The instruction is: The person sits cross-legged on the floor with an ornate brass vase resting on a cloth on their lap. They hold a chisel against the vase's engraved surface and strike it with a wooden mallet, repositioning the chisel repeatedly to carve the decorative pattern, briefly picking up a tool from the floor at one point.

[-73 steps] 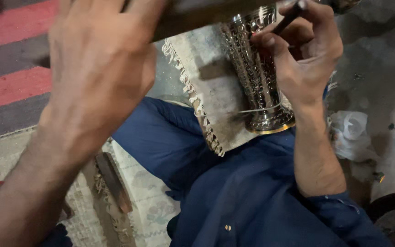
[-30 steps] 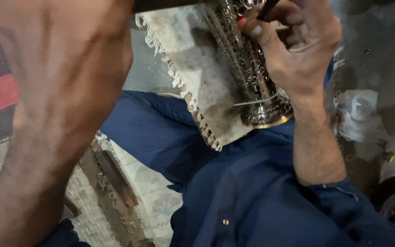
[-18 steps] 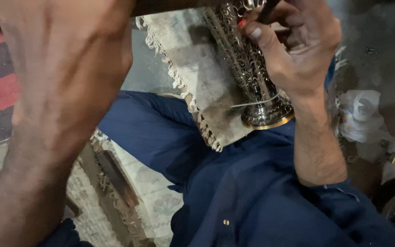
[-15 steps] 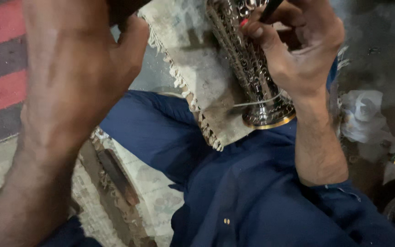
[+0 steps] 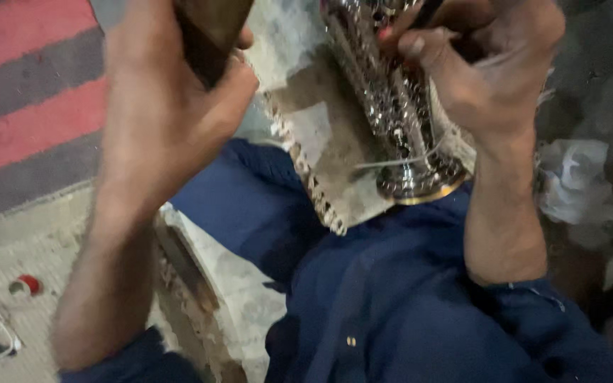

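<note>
The engraved metal vessel (image 5: 399, 120) lies tilted, base nearest the lap. Above it, the right hand (image 5: 477, 71) grips a thin tool; leftward, the left hand (image 5: 172, 106) clasps a dark block (image 5: 211, 32).

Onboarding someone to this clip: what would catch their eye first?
The ornate silver vessel with a gold-rimmed base, upper centre, lying on a fringed cloth over the blue-clad lap. The right hand presses a thin dark tool against it. The left hand, large in the foreground at upper left, grips a dark block.
</note>
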